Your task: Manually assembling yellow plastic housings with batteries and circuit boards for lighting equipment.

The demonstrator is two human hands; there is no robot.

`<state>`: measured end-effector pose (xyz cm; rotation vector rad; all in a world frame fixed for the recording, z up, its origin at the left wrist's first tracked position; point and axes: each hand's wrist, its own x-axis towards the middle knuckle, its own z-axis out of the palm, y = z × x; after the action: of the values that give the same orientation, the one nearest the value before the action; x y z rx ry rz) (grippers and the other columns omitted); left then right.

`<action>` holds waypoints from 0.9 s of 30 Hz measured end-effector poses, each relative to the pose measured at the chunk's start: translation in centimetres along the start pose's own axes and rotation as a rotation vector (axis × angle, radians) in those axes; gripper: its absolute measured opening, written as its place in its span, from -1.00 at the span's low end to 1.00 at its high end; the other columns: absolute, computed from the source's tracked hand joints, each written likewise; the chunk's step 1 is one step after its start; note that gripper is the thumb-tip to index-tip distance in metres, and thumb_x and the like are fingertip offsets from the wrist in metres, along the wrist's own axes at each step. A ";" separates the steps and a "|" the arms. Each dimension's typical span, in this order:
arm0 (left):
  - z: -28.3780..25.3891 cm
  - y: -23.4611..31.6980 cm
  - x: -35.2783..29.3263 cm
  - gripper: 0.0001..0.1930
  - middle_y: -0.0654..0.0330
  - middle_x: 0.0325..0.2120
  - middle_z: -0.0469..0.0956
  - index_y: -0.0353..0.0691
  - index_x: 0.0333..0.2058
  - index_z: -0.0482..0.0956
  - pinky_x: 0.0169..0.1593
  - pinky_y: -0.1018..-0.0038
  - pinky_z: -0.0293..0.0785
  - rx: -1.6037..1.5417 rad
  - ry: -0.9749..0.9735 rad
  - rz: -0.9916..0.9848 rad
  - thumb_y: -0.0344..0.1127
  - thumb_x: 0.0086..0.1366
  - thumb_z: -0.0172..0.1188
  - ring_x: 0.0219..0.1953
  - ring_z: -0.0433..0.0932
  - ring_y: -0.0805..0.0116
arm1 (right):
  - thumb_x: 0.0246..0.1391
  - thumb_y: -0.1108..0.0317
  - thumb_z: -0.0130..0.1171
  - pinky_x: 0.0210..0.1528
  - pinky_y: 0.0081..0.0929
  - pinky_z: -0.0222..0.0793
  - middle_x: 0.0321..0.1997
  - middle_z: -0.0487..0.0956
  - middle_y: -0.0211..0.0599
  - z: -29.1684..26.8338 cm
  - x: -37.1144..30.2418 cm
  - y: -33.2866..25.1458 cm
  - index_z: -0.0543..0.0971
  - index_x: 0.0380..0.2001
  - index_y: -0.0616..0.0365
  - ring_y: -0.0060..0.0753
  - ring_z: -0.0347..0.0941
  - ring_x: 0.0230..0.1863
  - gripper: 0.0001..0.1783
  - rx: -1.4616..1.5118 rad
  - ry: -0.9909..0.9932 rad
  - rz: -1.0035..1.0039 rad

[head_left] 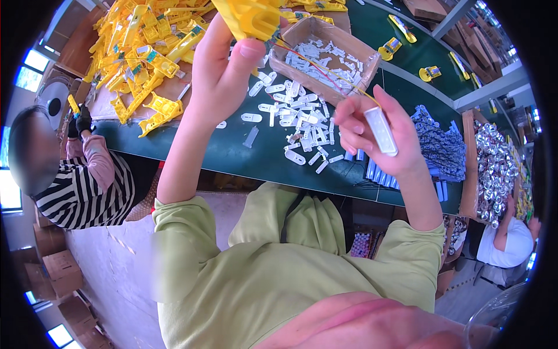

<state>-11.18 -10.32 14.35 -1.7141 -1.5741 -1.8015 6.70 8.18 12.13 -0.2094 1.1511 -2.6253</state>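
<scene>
My left hand point(224, 78) is raised at the top, its thumb and fingers closed around a yellow plastic housing point(247, 20) that runs partly out of view. Thin red and yellow wires point(317, 65) stretch from the housing toward my right hand point(407, 142). A white rectangular plastic piece point(381, 132) rests in the right hand's fingers, held tilted over the table. Whether the wires join this piece is too small to tell. Below and between the hands, many loose white plastic parts point(302, 110) lie scattered on the green table point(226, 154).
Yellow housings point(157, 43) are heaped at the left. A cardboard box point(305, 81) with small whitish parts stands ahead. Blue wired cylinders point(439, 148) lie at the right, beside a box of shiny silver parts point(494, 168). Co-workers sit left point(81, 192) and right point(505, 241).
</scene>
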 end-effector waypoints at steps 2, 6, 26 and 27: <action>-0.2 0.5 -0.4 -0.39 0.12 -0.17 0.54 -0.37 -0.02 0.35 -0.22 0.64 0.35 0.249 0.010 0.030 0.15 0.38 -0.26 -0.23 0.49 0.48 | 0.25 -0.04 -0.19 -0.45 -0.60 0.30 -0.47 0.41 -0.43 1.3 -0.4 -0.3 0.43 -0.09 0.32 -0.63 0.37 -0.53 -0.44 -0.163 0.078 -0.009; -0.5 0.4 -0.5 -0.45 0.16 -0.18 0.54 -0.34 -0.02 0.36 -0.31 0.67 0.29 0.259 0.111 0.015 0.11 0.39 -0.21 -0.29 0.44 0.57 | 0.19 0.32 0.03 -0.44 -0.68 0.36 -0.32 0.53 -0.34 2.5 -2.4 -1.5 0.44 -0.08 0.21 -0.65 0.46 -0.43 -0.72 -0.604 0.272 -0.128; 13.1 3.2 -7.5 -0.54 0.18 -0.53 0.42 -0.34 -0.08 0.40 -0.31 0.50 0.30 0.146 -0.273 -0.638 -0.04 0.43 -0.31 -0.44 0.38 0.45 | 0.27 0.29 -0.17 -0.39 -0.79 0.26 -0.41 0.43 -0.53 -4.1 -1.0 0.3 0.55 -0.15 0.14 -0.80 0.31 -0.41 -0.69 -0.587 0.829 -0.686; 13.4 3.5 -7.8 -0.54 0.16 -0.54 0.41 -0.34 -0.08 0.40 -0.32 0.48 0.29 0.221 -0.303 -0.602 -0.04 0.42 -0.28 -0.45 0.37 0.44 | 0.26 0.29 -0.18 -0.45 -0.78 0.21 -0.47 0.39 -0.56 -4.7 -1.5 0.5 0.56 -0.19 0.13 -0.81 0.26 -0.46 -0.69 -0.557 0.880 -0.663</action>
<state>1.83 -5.38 6.66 -1.5691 -2.5259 -1.5378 7.16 11.58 8.54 0.6471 2.4533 -2.9203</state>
